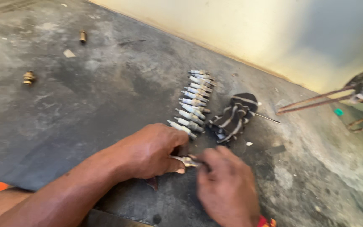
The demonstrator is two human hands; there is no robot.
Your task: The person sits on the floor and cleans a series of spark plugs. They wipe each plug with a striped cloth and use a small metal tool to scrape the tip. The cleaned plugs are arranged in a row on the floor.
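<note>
Left hand (148,153) fingers (177,168) pinch spark plug (185,161) at one end; right hand (225,185) fingers curl around other end, grip detail blurred. Good practice, as judged: steady plug body, work tip only. Just beyond fingers: row of spark plugs (194,103) on dark worktop (85,105). Right of row: striped rag (234,117). No container visible.

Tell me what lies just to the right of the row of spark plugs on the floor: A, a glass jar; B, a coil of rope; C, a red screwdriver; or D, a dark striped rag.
D: a crumpled dark striped rag lies on the concrete floor right beside the row of spark plugs.
</note>
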